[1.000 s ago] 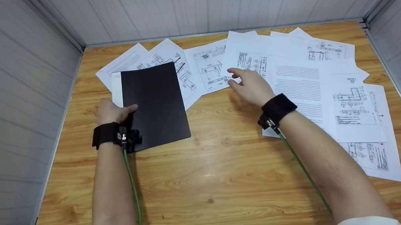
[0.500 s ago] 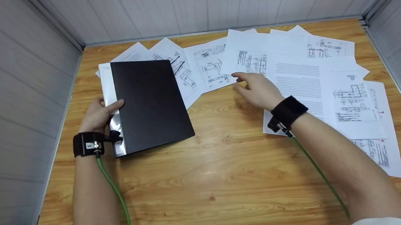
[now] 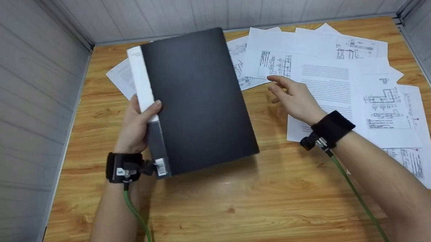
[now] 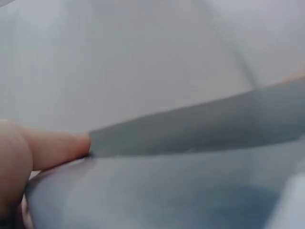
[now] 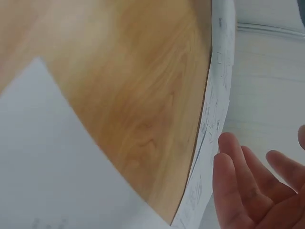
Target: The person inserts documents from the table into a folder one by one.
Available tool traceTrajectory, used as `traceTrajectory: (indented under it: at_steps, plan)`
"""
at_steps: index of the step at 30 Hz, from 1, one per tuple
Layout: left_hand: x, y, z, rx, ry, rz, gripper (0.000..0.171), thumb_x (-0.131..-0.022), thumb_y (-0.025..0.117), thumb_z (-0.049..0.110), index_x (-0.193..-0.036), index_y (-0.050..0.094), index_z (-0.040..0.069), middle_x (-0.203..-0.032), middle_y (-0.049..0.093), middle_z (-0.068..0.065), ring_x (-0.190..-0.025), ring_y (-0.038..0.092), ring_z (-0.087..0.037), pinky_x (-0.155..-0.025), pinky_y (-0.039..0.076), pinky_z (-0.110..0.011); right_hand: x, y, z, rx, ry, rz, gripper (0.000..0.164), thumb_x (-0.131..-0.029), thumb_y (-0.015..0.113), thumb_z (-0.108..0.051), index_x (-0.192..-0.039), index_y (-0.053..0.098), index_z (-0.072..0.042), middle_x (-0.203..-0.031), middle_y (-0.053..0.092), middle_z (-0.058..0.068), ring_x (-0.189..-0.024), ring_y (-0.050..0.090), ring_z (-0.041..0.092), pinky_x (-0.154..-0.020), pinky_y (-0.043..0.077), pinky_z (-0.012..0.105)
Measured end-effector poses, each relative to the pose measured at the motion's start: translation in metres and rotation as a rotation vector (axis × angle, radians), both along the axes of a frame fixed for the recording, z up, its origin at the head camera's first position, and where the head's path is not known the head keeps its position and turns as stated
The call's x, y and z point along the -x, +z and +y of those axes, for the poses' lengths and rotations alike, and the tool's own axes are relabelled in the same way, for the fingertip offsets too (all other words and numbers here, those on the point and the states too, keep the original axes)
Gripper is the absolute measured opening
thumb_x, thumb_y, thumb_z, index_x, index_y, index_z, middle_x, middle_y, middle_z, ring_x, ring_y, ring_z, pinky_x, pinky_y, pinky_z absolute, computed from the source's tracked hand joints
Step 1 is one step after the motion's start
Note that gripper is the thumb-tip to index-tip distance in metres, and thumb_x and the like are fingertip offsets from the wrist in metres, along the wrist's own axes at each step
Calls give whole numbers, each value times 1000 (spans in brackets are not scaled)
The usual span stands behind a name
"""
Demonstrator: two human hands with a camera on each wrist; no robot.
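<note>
Black folder (image 3: 200,100) now stands farther right than half a second ago and is raised above the wooden table (image 3: 227,215), spine to the left, slightly tilted. Left hand (image 3: 132,126) grips the spine edge, thumb on the front cover. Right hand (image 3: 297,100) holds nothing; its fingers are loosely bent, near the printed sheets (image 3: 326,83). Sheets overlap along the table's far and right sides.
</note>
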State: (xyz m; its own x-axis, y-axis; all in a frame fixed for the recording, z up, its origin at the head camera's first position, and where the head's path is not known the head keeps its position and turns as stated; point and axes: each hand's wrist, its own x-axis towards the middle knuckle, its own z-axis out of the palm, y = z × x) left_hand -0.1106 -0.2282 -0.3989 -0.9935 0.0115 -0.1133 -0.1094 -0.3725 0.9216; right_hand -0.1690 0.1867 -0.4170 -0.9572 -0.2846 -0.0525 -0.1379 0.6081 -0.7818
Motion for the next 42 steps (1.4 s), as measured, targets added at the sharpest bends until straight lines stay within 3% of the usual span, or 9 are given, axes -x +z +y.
traceTrajectory:
  at_steps: [6,13,21,27,31,38,42]
  plan:
    - [-16,-17,58,56,-146,-81,50,-92,72,12,-128,37,5,-114,65,-22,-89,71,-32,-72,59,-44,-11,-7,20,79,-46,-37,56,-105,34,-51,-150,44,-21,-130,64,11,-95,71,27,-80,57,44]
    - [-24,-37,91,66,-275,-172,56,-92,72,14,-134,35,5,-117,61,-23,-92,69,-35,-77,58,-48,-17,-10,37,9,-83,-76,60,-105,29,-55,-153,39,-21,-131,63,10,-97,70,27,-79,57,42]
    - [-16,-60,106,140,-296,-185,56,-91,72,14,-132,36,4,-119,62,-23,-94,68,-38,-76,57,-51,-18,-13,41,-76,-77,-142,64,-105,31,-53,-156,34,-14,-129,64,9,-94,71,26,-72,55,34]
    - [-17,-70,111,195,-322,-215,59,-91,73,15,-136,36,8,-120,61,-21,-96,68,-37,-78,57,-49,-18,-16,40,-124,-52,-161,64,-106,31,-51,-157,31,-12,-125,65,7,-91,70,22,-68,53,30]
    - [-17,-76,112,167,-341,-202,66,-91,72,14,-144,33,12,-123,61,-20,-99,67,-39,-79,57,-50,-17,-17,39,-133,-51,-167,63,-106,31,-50,-157,31,-12,-124,65,6,-90,70,21,-69,53,31]
    - [-20,-77,113,202,-317,-229,77,-91,73,18,-149,23,13,-126,58,-18,-99,67,-38,-79,57,-49,-17,-16,37,-166,-41,-175,60,-107,32,-46,-157,30,-13,-129,63,9,-89,69,22,-68,51,33]
    - [-21,-72,110,248,-347,-206,77,-94,70,16,-151,18,13,-130,57,-17,-103,66,-35,-82,56,-46,-18,-17,37,-165,-35,-174,60,-107,34,-45,-158,29,-14,-131,62,10,-87,70,23,-64,51,33]
